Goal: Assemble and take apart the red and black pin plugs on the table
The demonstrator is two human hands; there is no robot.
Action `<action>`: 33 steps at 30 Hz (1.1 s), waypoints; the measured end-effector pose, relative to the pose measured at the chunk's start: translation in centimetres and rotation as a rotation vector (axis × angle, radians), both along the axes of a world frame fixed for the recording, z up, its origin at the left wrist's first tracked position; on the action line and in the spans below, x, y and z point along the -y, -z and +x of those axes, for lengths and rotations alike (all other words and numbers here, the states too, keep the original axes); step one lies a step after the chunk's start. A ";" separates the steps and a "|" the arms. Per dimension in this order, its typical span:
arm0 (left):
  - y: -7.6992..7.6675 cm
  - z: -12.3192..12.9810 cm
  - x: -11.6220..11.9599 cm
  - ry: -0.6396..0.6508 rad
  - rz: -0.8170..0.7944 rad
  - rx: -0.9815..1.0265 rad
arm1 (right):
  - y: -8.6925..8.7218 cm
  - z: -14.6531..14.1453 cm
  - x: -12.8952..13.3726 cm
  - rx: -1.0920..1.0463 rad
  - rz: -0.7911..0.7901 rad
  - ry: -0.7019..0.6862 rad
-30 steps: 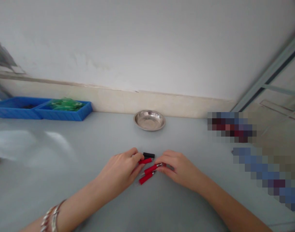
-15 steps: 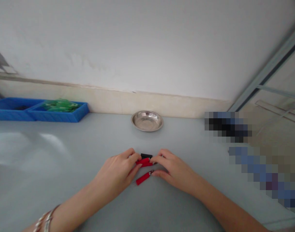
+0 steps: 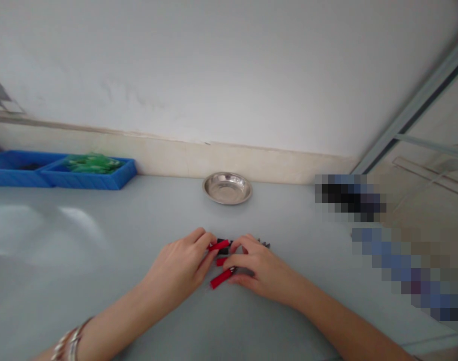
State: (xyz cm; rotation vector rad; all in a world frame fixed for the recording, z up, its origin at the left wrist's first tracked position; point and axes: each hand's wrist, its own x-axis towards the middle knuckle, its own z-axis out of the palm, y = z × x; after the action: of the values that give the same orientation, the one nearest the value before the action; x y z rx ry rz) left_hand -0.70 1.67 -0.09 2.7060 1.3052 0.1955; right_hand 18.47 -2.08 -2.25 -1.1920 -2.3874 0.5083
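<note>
My left hand (image 3: pixel 189 255) is closed, thumb and fingertips pinching a red-sleeved alligator clip (image 3: pixel 219 245). Just beyond it are black-sleeved clips (image 3: pixel 223 251), partly covered by my fingers. My right hand (image 3: pixel 257 263) is curved over the clips with its thumb and fingers apart. Its index fingertip is at a second red-sleeved clip (image 3: pixel 220 261), mostly hidden below the hand. Nearest me, a third red-sleeved clip (image 3: pixel 221 279) rests on the table, its metal end close to my right thumb. Grey metal jaws (image 3: pixel 266 244) stick out behind my right knuckles.
A shallow round metal dish (image 3: pixel 227 189) stands near the wall. Two joined blue bins (image 3: pixel 88 181) are at the left back, the right one with green items (image 3: pixel 93 164) in it. Along the right side runs a metal-framed opening (image 3: pixel 383 133), with pixelated areas beside it.
The red clip in my left hand has risen slightly and apart from the other red one, uncovering black sleeves. My right hand has shifted a little left and toward me, its fingers spread wider.
</note>
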 end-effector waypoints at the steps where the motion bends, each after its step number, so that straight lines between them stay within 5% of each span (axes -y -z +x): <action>1: 0.0 0.0 0.0 0.000 -0.004 -0.001 | 0.0 0.0 0.0 -0.003 0.001 -0.004; 33: -0.1 -0.1 0.4 0.019 0.000 0.023 | 0.6 -0.6 0.3 -0.127 0.036 -0.101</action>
State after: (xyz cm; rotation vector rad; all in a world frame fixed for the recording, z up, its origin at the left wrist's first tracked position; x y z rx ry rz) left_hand -0.83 1.26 0.05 2.7069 1.2731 0.2244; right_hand 17.92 -2.41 -2.82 -0.9968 -2.3465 0.5541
